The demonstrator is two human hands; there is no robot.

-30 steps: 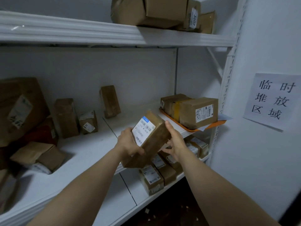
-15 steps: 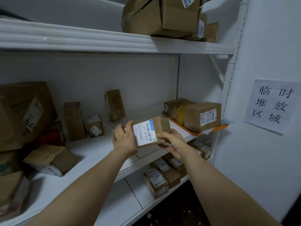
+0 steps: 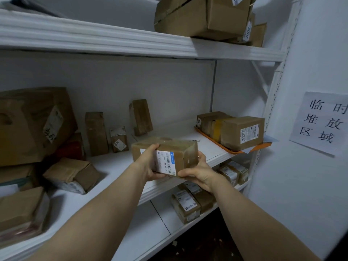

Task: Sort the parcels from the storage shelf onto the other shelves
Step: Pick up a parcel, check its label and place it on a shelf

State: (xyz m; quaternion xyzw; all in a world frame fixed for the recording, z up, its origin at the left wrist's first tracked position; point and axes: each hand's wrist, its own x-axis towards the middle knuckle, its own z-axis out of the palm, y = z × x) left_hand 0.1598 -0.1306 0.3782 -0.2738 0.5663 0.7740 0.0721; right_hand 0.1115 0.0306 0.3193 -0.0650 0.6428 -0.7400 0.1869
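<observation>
I hold a small brown cardboard parcel (image 3: 169, 147) in front of the middle shelf (image 3: 116, 166) with both hands. Its white shipping label faces me. My left hand (image 3: 148, 164) grips its left end, fingers over the front face and thumb under it. My right hand (image 3: 197, 170) grips the lower right corner from below. The parcel lies level, long side across, just above the shelf's front edge.
Several brown parcels stand and lie on the middle shelf, crowded at the left. An orange tray (image 3: 235, 150) at its right end carries two boxes. More parcels sit on the top shelf (image 3: 226, 49) and the lower shelf (image 3: 163, 219). A paper sign (image 3: 323, 121) hangs on the right wall.
I have turned the parcel from a tilted, label-up pose to level with the label facing me. My left thumb moved under it. The view has tipped up slightly.
</observation>
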